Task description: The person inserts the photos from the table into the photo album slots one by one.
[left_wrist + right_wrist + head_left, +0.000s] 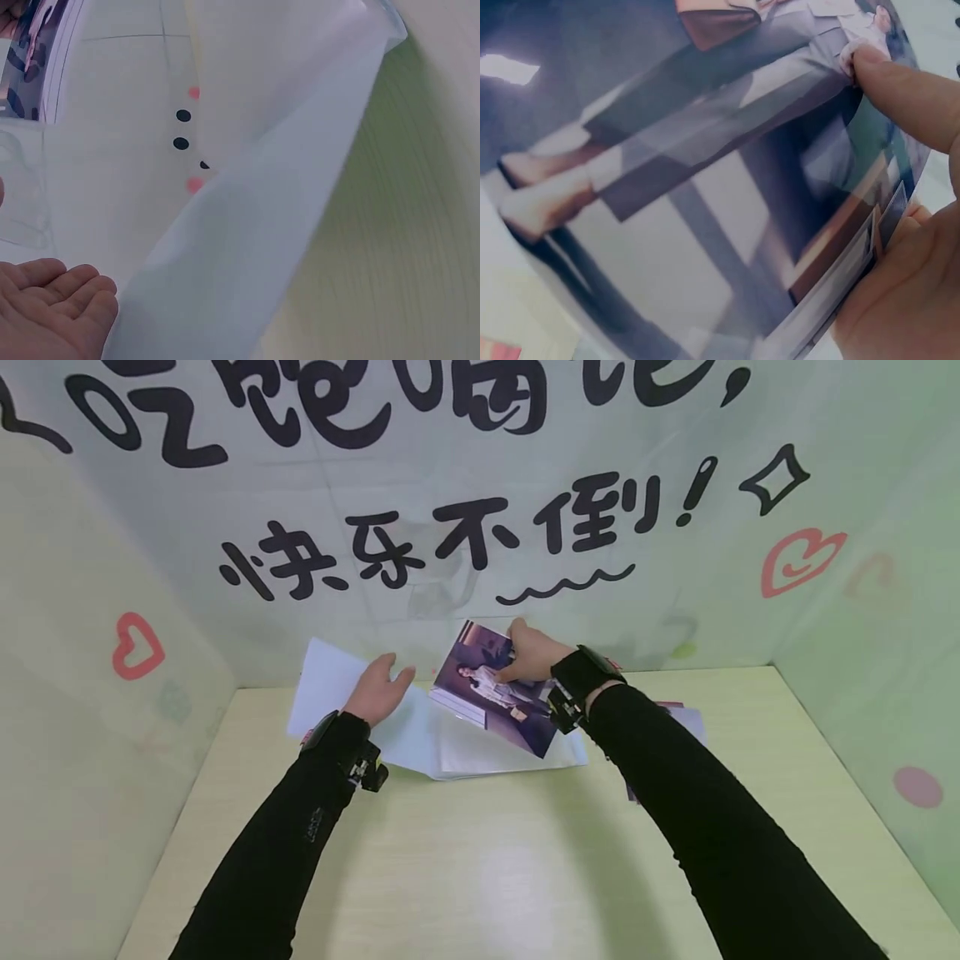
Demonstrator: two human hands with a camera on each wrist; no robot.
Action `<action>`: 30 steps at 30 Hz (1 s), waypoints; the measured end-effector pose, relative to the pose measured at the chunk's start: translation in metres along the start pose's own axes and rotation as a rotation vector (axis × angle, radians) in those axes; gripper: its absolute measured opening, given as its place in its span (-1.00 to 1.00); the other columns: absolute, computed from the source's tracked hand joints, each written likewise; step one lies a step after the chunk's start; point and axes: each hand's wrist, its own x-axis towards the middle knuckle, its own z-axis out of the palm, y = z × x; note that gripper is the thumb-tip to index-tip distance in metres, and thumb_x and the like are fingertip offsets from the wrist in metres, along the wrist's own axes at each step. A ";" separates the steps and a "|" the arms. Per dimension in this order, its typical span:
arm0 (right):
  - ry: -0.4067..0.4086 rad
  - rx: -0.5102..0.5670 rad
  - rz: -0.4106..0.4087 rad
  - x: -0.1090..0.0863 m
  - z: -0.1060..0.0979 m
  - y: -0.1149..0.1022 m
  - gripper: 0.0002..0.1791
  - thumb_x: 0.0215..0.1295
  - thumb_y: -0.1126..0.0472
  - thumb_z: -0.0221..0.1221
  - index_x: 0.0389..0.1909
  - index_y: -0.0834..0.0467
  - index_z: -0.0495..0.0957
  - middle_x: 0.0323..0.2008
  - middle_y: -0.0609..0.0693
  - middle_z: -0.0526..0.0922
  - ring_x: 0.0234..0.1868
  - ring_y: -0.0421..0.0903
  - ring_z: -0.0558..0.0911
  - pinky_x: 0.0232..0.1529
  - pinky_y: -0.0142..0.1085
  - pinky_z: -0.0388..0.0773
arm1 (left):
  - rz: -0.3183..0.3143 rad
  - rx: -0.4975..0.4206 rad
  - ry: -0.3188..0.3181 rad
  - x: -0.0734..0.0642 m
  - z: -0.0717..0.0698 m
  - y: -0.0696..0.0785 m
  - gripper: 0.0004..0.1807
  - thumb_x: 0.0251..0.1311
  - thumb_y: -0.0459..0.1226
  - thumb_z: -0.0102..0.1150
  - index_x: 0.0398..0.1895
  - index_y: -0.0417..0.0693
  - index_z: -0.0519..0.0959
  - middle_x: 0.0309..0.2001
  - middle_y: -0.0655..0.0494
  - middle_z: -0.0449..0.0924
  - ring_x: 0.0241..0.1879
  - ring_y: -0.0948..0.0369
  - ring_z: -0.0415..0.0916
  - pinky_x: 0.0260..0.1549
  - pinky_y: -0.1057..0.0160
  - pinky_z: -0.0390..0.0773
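My right hand [532, 653] pinches a glossy purple picture print [476, 681] at its upper right edge, thumb on the front. The print shows a standing figure in light clothes, and it is tilted over an open white folder [510, 753]. In the right wrist view, the thumb [911, 97] presses on the glossy face and a finger is partly hidden behind the edge. My left hand [380, 690] is beside the folder's raised left cover [322, 681], fingers loosely extended. The left wrist view shows that hand [56, 311] palm up, its fingertips right at the white cover.
Partly hidden behind my right forearm, pale and purple flat items [688, 722] lie on the light wooden table [480, 877]. A white sheet with black lettering [480, 531] hangs right behind the folder, and pale walls close in both sides.
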 end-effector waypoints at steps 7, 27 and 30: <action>-0.031 0.019 -0.013 0.003 0.008 -0.025 -0.25 0.06 0.07 0.30 0.09 0.30 0.06 -0.20 0.11 0.38 -0.22 -0.03 0.43 -0.19 -0.26 0.41 | -0.044 -0.164 -0.005 -0.012 -0.006 0.037 -0.28 0.34 0.04 -0.22 0.35 -0.33 0.05 0.29 -0.26 0.14 0.26 -0.07 0.14 0.20 0.06 0.20; 0.053 0.017 -0.129 0.004 0.015 -0.028 -0.45 0.24 0.10 0.14 0.12 0.28 0.18 -0.17 0.14 0.43 -0.20 -0.03 0.44 -0.18 -0.28 0.40 | -0.218 -0.523 0.010 -0.014 -0.024 0.027 -0.58 0.35 -0.24 -0.10 0.16 -0.34 0.33 0.05 -0.14 0.36 -0.09 0.16 0.37 -0.03 0.26 0.41; 0.109 -0.037 -0.126 0.004 0.022 -0.013 -0.31 0.28 0.05 0.09 0.29 0.32 0.09 0.18 0.23 0.29 0.17 0.05 0.31 0.16 -0.20 0.27 | -0.255 -0.567 0.052 -0.021 -0.037 0.018 -0.54 0.36 -0.23 -0.13 0.22 -0.34 0.28 0.04 -0.11 0.35 -0.13 0.19 0.38 -0.11 0.32 0.43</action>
